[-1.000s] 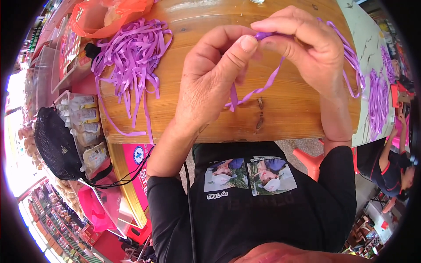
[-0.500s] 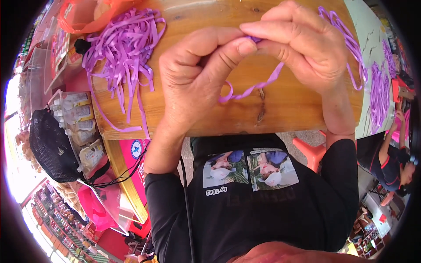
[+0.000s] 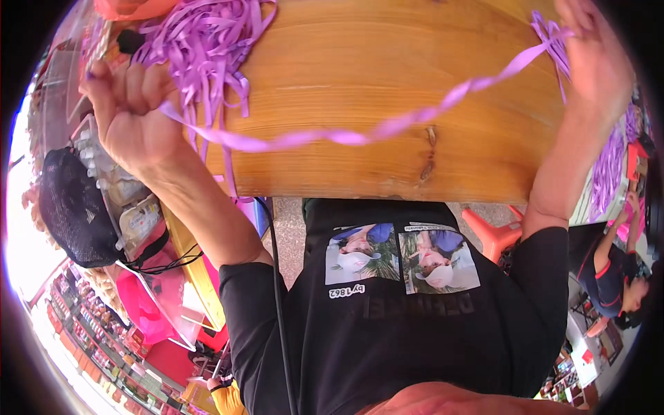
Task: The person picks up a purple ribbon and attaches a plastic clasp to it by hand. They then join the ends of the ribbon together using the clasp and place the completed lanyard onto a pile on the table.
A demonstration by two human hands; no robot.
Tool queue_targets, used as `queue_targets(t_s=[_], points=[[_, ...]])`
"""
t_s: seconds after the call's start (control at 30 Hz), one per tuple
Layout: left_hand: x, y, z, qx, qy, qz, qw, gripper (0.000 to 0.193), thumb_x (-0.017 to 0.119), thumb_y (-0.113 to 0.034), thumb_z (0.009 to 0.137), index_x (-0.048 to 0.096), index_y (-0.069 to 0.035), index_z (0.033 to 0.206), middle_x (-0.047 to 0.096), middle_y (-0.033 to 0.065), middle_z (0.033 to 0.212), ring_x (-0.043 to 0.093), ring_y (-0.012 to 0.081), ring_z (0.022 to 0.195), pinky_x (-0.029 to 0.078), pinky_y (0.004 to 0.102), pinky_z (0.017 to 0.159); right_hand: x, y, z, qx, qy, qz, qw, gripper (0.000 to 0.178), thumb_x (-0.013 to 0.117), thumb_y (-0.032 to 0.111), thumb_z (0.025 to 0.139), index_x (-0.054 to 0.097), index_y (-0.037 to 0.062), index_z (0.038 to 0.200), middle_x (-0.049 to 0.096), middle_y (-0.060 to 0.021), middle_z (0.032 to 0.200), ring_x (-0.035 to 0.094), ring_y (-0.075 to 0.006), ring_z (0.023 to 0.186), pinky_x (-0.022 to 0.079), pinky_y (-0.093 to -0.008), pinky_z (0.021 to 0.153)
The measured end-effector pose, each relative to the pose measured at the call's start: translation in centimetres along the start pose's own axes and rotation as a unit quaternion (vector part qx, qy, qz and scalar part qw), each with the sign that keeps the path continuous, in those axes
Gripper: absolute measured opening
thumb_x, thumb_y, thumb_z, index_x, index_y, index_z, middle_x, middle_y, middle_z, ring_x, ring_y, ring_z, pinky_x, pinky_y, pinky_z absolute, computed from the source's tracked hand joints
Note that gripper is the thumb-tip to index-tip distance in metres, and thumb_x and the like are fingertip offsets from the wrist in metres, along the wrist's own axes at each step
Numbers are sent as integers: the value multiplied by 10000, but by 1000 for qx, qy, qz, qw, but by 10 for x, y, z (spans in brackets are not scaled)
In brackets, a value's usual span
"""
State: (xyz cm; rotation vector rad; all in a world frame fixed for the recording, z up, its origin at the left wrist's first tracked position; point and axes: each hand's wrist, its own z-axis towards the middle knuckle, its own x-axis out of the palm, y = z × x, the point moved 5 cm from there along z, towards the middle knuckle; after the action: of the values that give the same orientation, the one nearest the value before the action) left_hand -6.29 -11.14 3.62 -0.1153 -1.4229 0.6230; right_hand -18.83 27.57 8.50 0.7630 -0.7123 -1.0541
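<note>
A long purple ribbon (image 3: 360,136), twisted and blurred, spans the wooden table in a sagging curve between my two hands. At the far left, my left hand (image 3: 138,114) has its palm up and its fingers curled; the ribbon meets it at the little-finger side, and a purple speck shows at the thumb tip. How the ribbon runs inside those fingers is hidden. My right hand (image 3: 598,66), raised at the far right, grips the ribbon's other end at the fingers. Beside my left hand lies a tangled heap of purple ribbons (image 3: 207,48).
The wooden table (image 3: 332,76) has its near edge before me. More ribbons (image 3: 550,41) lie by my right hand, others (image 3: 609,169) farther right. A black mesh bag (image 3: 72,207) is at left, an orange stool (image 3: 494,232) below the table, another person (image 3: 612,270) at right.
My hands, close together over the table's middle before, have moved wide apart to left and right. The ribbon that hung in a loop below them is now drawn out between them.
</note>
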Motion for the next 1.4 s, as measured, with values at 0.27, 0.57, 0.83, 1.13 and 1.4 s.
queue_targets(t_s=[0.27,0.57,0.83,1.13,1.4], points=[[-80,-63,-17,117,-155,-47,980,211,516,-244,861,517,-37,820,516,39,711,506,180,690,416,385,754,-77,-61,-3,285,-66,543,787,99,436,-51,838,383,20,792,315,-39,701,310,-132,603,282,-265,591],[-68,-57,-39,137,-221,-181,949,207,466,-224,891,481,-33,812,537,74,790,527,244,755,425,451,803,-90,-33,-12,222,-52,584,779,190,412,19,808,365,106,645,299,10,604,308,-117,570,271,-301,653],[-43,-43,-27,74,-161,-142,974,272,418,-266,933,489,-18,846,527,73,779,512,223,730,451,389,746,43,18,-91,41,489,-201,848,189,651,233,760,625,54,813,581,-77,939,522,-245,793,385,-364,688],[64,47,-31,-43,53,-88,994,264,446,-200,933,535,38,1006,558,144,1022,515,277,1011,391,430,973,171,-21,-33,118,286,46,950,282,576,185,869,587,-17,1065,605,-95,1041,551,-165,997,417,-289,876],[118,47,-32,2,133,-26,991,257,442,-228,936,513,9,1003,485,95,1037,499,210,993,414,367,946,202,-18,-58,292,407,198,842,257,528,197,904,599,-6,1043,592,-24,835,529,-77,781,428,-229,727]])
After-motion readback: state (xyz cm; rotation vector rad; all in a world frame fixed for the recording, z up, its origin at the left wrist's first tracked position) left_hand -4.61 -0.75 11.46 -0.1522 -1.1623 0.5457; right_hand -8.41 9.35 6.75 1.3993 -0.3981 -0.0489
